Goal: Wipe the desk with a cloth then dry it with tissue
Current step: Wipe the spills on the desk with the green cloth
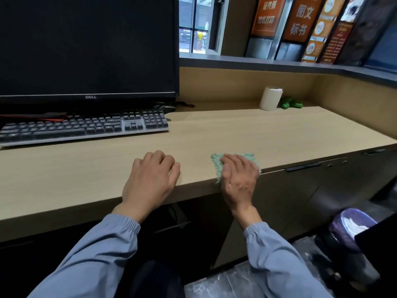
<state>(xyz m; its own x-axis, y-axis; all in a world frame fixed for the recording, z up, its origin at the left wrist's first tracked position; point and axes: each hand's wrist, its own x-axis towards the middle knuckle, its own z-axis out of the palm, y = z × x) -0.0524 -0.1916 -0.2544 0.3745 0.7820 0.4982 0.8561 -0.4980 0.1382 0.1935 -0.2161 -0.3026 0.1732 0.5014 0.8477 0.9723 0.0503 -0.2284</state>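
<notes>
right hand (238,177) lies flat, palm down, on a light green cloth (216,165) at the near edge of the counter (236,130), right of centre. fingers straight & close together, pointing fwd and slightly left, pressing the cloth down, not curled round it. cloth shows past the fingertips, along the thumb side & a little on the far right. its near left corner hangs just over the counter lip. surface looks nubbly. can't tell if it's folded.

left hand (153,175) rests on the counter left of the cloth, near it but not touching. knuckles up, fingers loosely bent under, holding nothing. wrist sits over the counter's near edge. both arms in blue-grey sleeves (107,244) w/ elastic cuffs.

tissue roll (270,101): white, upright, at the back of the counter near the rear panel, well apart from both hands. a darker green crumpled thing (291,103) lies just beside it on the right. can't tell what it is.

left side: black keyboard (86,125) w/ silver frame on the counter, dell monitor (86,46) behind it, screen black.

counter top is light wood grain, w/ dark drawer fronts under it.

lower right, on the floor: bin (352,224) w/ purple liner, white paper scraps inside.
</notes>
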